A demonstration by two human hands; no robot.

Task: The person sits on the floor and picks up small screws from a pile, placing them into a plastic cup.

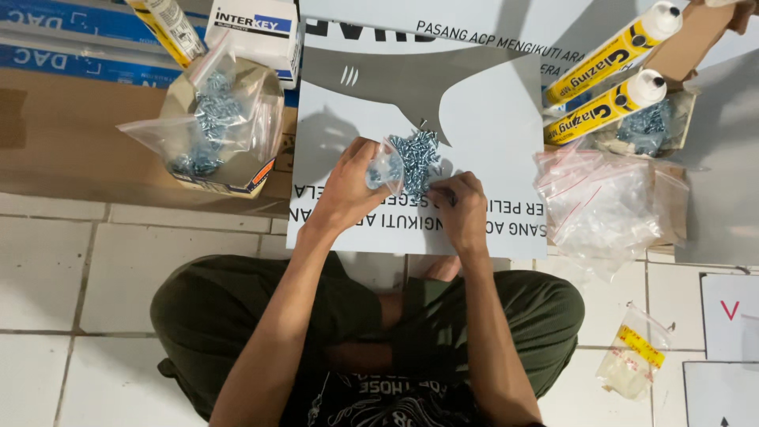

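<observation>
A loose heap of small silver screws (417,156) lies on a white and grey printed panel (490,111) on the floor. My left hand (348,186) holds a small clear plastic bag (384,170) with a few screws in it, right beside the heap. At the heap's near edge, my right hand (461,207) has its fingers pinched together on some screws. I sit cross-legged behind the panel.
A cardboard box (229,170) with an open plastic bag of screws (207,119) stands at the left. A pile of empty clear zip bags (605,202) lies at the right, beyond it two yellow sealant tubes (605,111). A small filled bag (632,360) rests on the tiles.
</observation>
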